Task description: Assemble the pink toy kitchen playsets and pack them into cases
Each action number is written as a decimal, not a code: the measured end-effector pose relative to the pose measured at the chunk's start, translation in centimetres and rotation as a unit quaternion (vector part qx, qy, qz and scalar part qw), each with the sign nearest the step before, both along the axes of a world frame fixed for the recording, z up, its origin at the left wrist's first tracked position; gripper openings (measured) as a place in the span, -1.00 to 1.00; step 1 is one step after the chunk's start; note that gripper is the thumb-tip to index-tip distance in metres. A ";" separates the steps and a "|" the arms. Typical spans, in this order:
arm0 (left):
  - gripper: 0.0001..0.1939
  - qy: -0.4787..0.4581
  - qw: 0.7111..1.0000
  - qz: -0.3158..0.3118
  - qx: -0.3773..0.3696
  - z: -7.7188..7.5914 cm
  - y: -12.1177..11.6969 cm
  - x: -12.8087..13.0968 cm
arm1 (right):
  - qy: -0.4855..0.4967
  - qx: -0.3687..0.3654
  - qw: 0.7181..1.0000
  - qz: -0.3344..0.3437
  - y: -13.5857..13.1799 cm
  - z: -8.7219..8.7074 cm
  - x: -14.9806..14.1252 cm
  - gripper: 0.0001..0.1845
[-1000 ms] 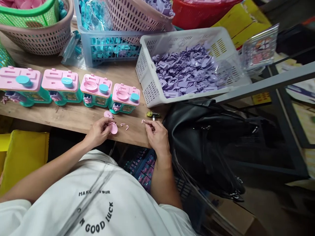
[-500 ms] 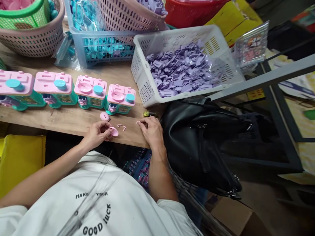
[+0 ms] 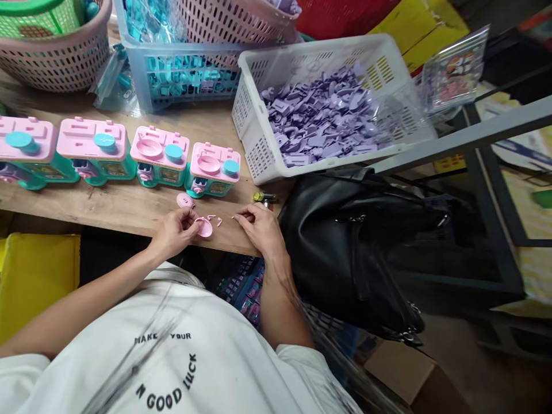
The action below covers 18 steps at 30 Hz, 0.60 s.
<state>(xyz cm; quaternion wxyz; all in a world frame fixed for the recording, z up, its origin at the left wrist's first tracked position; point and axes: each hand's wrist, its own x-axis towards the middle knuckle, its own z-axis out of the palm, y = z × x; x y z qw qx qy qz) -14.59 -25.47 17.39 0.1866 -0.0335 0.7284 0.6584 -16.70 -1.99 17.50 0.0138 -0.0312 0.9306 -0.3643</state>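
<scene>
Between the thumb and fingers of my left hand point(image 3: 175, 231) is a round pink plastic dish point(image 3: 204, 227), held at the table's front edge. My right hand point(image 3: 262, 229) pinches a tiny pink hooked piece point(image 3: 233, 217), mostly covered by the fingertips. Two small pink hooked pieces point(image 3: 214, 220) lie on the wood between the hands. Another round pink part point(image 3: 185, 200) rests just beyond my left hand. Behind it stands a row of pink and teal toy kitchen units point(image 3: 214, 168), with blue discs and some pink basins on top.
A white crate point(image 3: 259, 138) of purple plastic parts stands at the back right, beside a blue crate point(image 3: 149, 80) of teal parts. A yellow-green and metal object point(image 3: 261, 197) lies beyond my right hand. A black bag point(image 3: 336, 247) hangs right of the table.
My right hand has moved left, toward the dish, with the tiny hooked piece. My left hand keeps the pink dish, its tilt slightly changed. The camera view has shifted a little.
</scene>
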 end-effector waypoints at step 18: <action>-0.79 0.131 0.977 0.028 -0.166 0.3 0.9 1.2 | 0.132 -0.092 0.986 0.049 -7.0 1.7 4.7 -0.84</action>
